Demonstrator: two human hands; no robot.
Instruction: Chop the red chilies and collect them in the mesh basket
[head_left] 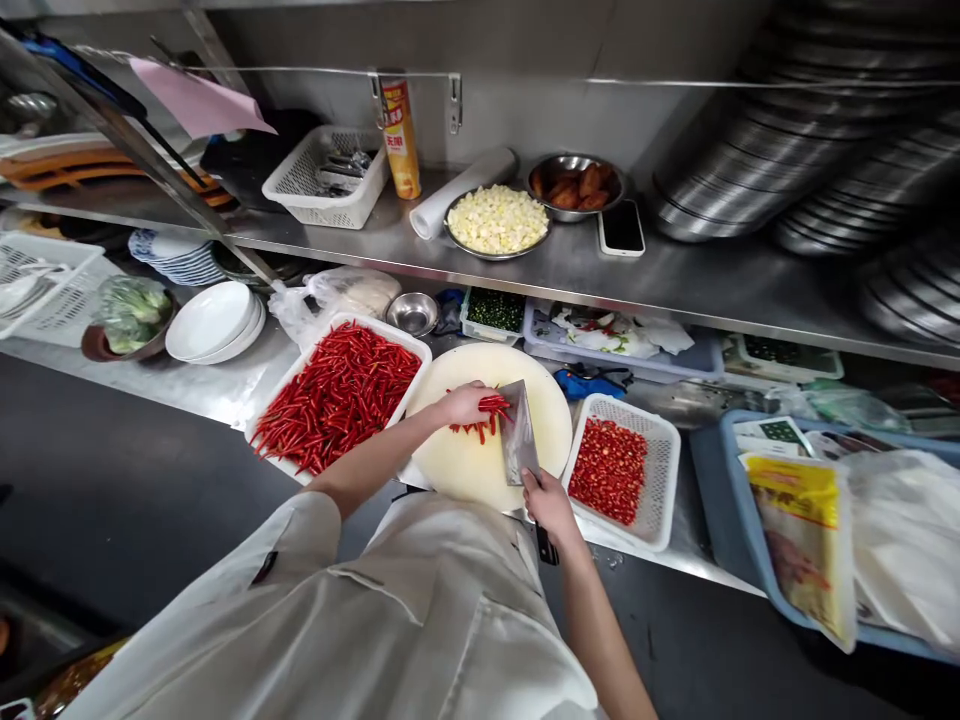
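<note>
On the round white cutting board, my left hand is closed over a small bunch of red chilies, with a few more loose beneath it. My right hand grips the dark handle of a cleaver. Its broad blade stands at the right end of the bunch; whether it touches the chilies I cannot tell. Left of the board, a white basket is heaped with whole red chilies. To the right, a second white basket holds chopped red chilies.
A steel shelf runs behind the board, carrying a plate of chopped pale-yellow pieces, a phone and stacked metal bowls. White bowls stand at left. A blue bin with packets is at far right.
</note>
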